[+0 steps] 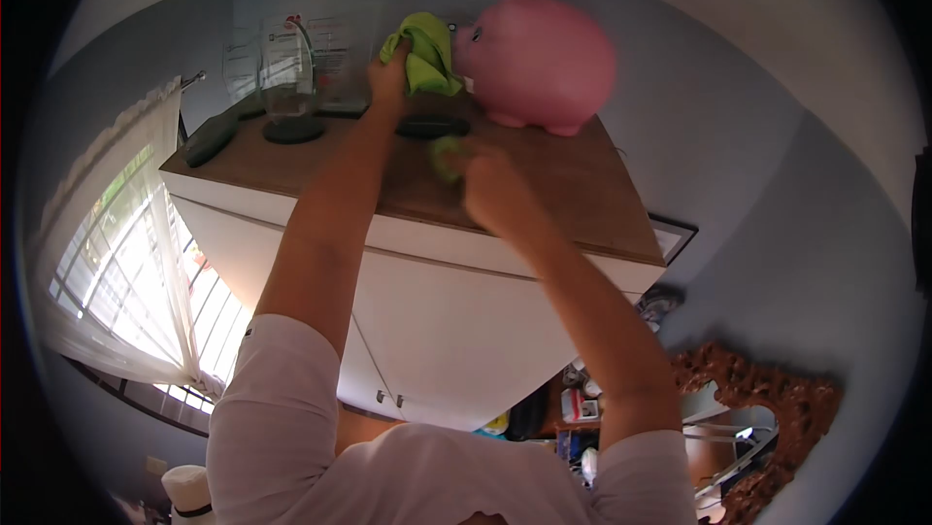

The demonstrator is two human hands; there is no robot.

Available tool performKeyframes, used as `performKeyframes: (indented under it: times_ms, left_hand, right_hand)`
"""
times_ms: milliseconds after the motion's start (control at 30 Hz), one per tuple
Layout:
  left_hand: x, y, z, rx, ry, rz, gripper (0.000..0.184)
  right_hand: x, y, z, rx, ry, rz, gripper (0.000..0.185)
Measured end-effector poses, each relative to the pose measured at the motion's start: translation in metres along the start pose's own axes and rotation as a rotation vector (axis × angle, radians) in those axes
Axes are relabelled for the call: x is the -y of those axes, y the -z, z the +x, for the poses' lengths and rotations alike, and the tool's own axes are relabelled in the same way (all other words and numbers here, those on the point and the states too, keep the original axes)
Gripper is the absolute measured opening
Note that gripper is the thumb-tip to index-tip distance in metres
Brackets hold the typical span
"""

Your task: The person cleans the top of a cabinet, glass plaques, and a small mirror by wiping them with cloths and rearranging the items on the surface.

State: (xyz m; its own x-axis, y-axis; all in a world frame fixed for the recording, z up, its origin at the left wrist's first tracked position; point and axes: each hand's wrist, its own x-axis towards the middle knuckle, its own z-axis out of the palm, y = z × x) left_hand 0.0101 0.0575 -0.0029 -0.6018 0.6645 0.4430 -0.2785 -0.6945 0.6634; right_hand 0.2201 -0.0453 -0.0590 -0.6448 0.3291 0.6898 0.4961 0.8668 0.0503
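My left hand is closed on a lime-green cloth at the back of the cabinet top. The cloth is bunched up, and whatever is under it is hidden. Just below it a dark oval base rests on the brown surface. My right hand is lower, over the front part of the top, with its fingers closed round a second green cloth, blurred by motion. A large pink piggy bank stands to the right of the left hand's cloth.
Clear award plaques and a glass trophy on a black base stand at the left. A dark rounded object lies at the left edge. White cabinet doors are below. A curtained window and carved mirror frame flank me.
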Motion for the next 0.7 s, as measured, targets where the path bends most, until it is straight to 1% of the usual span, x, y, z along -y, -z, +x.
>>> performKeyframes:
  times_ms: [33, 133, 200, 233, 267, 300, 333, 367, 433, 533, 633, 700]
  left_hand:
    - [-0.001, -0.001, 0.001, -0.013, 0.038, 0.001, 0.046]
    - [-0.005, -0.004, 0.0, -0.031, 0.125, -0.021, 0.047]
    - [-0.004, -0.003, -0.001, -0.01, 0.141, -0.082, 0.047]
    - [0.0, 0.0, 0.002, 0.02, 0.135, -0.078, 0.048]
    - [0.002, 0.005, 0.01, 0.048, 0.128, -0.077, 0.048]
    - [0.004, 0.009, 0.014, 0.077, 0.119, -0.073, 0.049]
    - [0.003, 0.009, 0.015, 0.073, 0.132, -0.048, 0.049]
    - [0.002, 0.008, 0.014, 0.067, 0.146, -0.024, 0.048]
    - [0.002, 0.006, 0.014, 0.058, 0.154, 0.004, 0.048]
    - [0.013, 0.005, 0.015, 0.05, 0.147, 0.009, 0.047]
    - [0.017, 0.004, 0.014, 0.051, 0.145, 0.003, 0.047]
    - [0.015, 0.004, 0.006, 0.078, 0.142, -0.002, 0.048]
  right_hand:
    - [0.02, 0.007, 0.004, 0.154, 0.042, -0.027, 0.02]
    - [0.001, 0.002, -0.01, 0.035, -0.082, 0.045, 0.019]
    - [-0.027, 0.032, -0.021, 0.195, -0.262, -0.171, 0.019]
    - [-0.053, 0.041, -0.031, 0.209, -0.299, -0.239, 0.019]
    - [-0.056, 0.068, -0.035, 0.268, -0.377, -0.317, 0.021]
    - [-0.094, 0.07, -0.043, 0.341, -0.457, -0.442, 0.023]
    - [-0.151, 0.06, -0.063, 0.295, -0.512, -0.532, 0.02]
    - [-0.19, 0.052, -0.078, 0.247, -0.565, -0.621, 0.018]
    - [-0.17, 0.09, -0.064, 0.258, -0.673, -0.581, 0.02]
    - [-0.184, 0.089, -0.055, 0.05, -0.62, -0.247, 0.022]
    - [-0.188, 0.074, -0.049, 0.336, -0.685, -0.248, 0.023]
    - [-0.196, 0.071, -0.05, 0.403, -0.685, -0.469, 0.024]
